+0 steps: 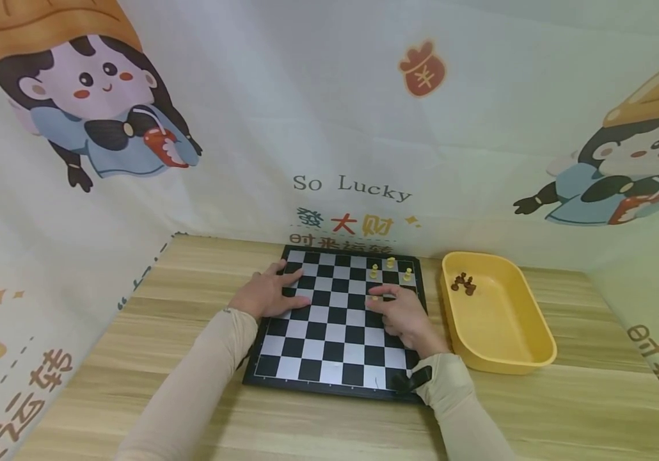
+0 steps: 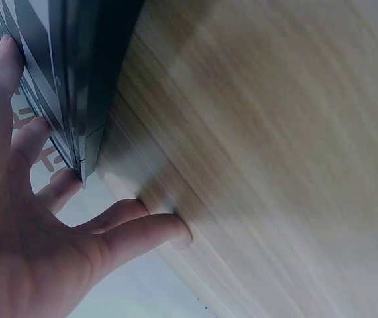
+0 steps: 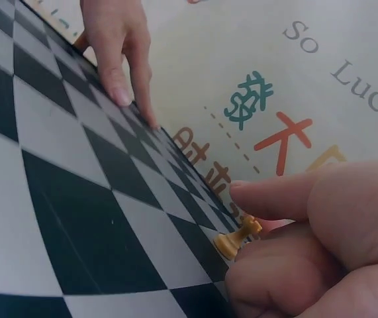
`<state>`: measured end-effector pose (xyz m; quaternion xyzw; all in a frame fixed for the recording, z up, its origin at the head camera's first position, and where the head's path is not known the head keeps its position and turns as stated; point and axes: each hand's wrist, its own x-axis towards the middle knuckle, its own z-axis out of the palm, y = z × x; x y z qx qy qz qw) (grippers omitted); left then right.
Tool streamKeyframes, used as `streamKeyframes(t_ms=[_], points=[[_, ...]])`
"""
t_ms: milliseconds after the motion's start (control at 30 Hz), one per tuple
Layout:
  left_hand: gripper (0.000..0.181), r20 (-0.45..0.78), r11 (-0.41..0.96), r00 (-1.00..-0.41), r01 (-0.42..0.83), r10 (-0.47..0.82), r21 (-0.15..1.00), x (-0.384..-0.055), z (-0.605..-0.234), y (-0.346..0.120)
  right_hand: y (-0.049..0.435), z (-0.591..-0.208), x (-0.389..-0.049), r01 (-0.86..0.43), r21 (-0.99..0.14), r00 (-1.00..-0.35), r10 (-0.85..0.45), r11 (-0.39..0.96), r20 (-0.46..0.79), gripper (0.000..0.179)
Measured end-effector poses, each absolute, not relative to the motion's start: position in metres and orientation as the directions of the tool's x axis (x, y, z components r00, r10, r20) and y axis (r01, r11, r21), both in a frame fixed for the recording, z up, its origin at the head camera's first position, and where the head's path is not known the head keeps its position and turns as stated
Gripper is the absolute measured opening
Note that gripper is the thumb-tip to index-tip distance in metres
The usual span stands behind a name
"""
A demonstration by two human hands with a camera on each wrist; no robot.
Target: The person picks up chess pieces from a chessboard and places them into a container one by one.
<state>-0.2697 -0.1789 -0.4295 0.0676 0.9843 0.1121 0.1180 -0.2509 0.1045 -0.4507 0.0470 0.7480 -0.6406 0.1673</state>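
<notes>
A black-and-white chessboard (image 1: 329, 334) lies on the table. My left hand (image 1: 264, 294) rests over its left edge with fingers spread, thumb and nearby fingertips on the squares. In the left wrist view, other fingers (image 2: 145, 233) extend beyond the board's side. My right hand (image 1: 404, 314) is over the board's right half, pinching a small yellow chess piece (image 3: 238, 238) with a notched top between thumb and fingers. Its base is close over a square. Beyond that hand stand yellow pieces: one (image 1: 373, 271) on the left, another (image 1: 390, 262) farther back, a third (image 1: 407, 274) on the right.
Right of the board is a yellow plastic tray (image 1: 505, 368), with several dark brown chess pieces (image 1: 464, 283) at its far left end. A printed cloth (image 1: 352, 128) hangs behind the wooden table (image 1: 191, 275) and along both sides.
</notes>
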Motion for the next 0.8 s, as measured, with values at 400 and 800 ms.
streamKeyframes(t_ms=[400, 800], points=[[0.08, -0.211, 0.963, -0.962, 0.118, 0.171, 0.241, -0.2693, -0.4277, -0.1759, 0.1045, -0.4534, -0.2474, 0.266, -0.93, -0.946, -0.118, 0.253, -0.303, 0.035], [0.08, -0.22, 0.965, -0.963, 0.099, 0.154, 0.244, -0.269, -0.4285, -0.1774, 0.1019, -0.4573, -0.2476, 0.244, -0.935, -0.957, -0.09, 0.259, -0.275, 0.027]])
